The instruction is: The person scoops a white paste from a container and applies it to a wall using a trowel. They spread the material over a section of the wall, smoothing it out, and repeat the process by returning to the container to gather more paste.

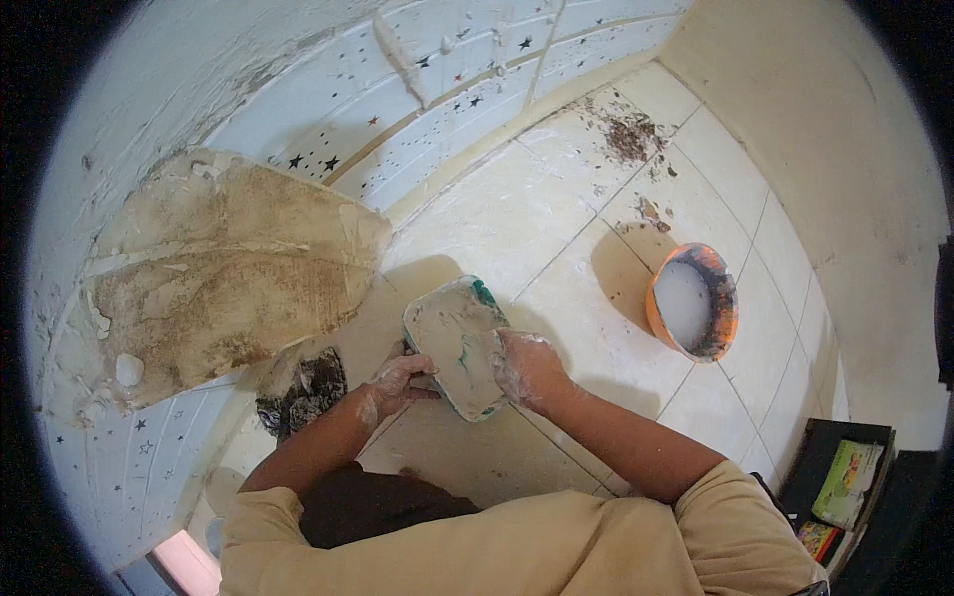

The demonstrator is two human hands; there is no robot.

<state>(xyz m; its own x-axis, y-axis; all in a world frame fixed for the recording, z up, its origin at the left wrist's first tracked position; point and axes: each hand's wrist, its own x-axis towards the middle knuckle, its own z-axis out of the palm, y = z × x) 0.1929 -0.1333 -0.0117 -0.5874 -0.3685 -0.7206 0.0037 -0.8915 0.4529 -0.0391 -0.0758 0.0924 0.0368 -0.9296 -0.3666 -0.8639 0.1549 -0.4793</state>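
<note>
A green rectangular plastic tub (447, 338), coated inside with pale wet plaster, is in front of me above the tiles. My left hand (402, 377) grips its left edge, thumb at the rim and fingers partly underneath. My right hand (532, 368) is closed at the tub's right rim, its knuckles up; its fingers are hidden, and what they hold cannot be made out. White plaster smears both hands. To the right stands an orange round bucket (735, 308) with a cloudy whitish liquid (686, 303) in it.
At left, a stripped brown-stained patch (238, 268) shows between star-patterned wall panels (477, 94). A dark, plaster-stained piece (303, 390) lies near my left forearm. Brown debris (632, 137) is scattered on the far tiles. A black box with a green packet (848, 484) sits at lower right.
</note>
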